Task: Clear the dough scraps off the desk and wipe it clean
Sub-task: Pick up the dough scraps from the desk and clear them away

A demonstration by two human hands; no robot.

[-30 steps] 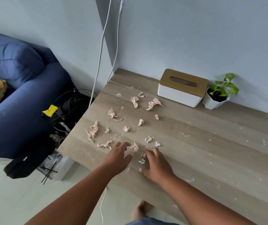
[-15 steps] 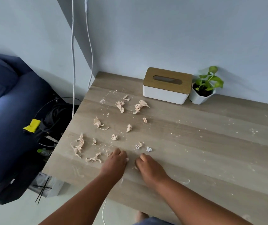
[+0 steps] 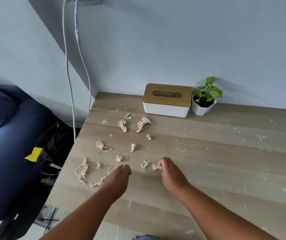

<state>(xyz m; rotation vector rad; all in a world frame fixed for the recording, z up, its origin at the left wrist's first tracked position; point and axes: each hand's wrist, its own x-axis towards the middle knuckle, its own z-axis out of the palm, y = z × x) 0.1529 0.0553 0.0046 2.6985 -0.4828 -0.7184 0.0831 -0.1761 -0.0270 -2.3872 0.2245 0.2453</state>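
Note:
Several pale dough scraps lie on the left half of the wooden desk (image 3: 208, 161), among them a long one (image 3: 122, 125), a ragged one (image 3: 143, 123) and a twisted strip (image 3: 83, 170) near the left edge. My left hand (image 3: 119, 177) rests on the desk in a closed fist, its contents hidden. My right hand (image 3: 169, 172) pinches a small whitish scrap (image 3: 155, 168) with its fingertips. Another small scrap (image 3: 144, 165) lies just left of that one. Flour specks dot the surface.
A white tissue box with a wooden lid (image 3: 167, 100) and a small potted plant (image 3: 203, 99) stand at the back against the wall. Two white cables (image 3: 69, 84) hang past the desk's left edge. A blue sofa (image 3: 3, 135) and floor clutter lie to the left.
The scraps that lay under my hands near the front edge are gone from the desk. My left hand has closed into a fist, and my right hand has moved forward onto the whitish scrap.

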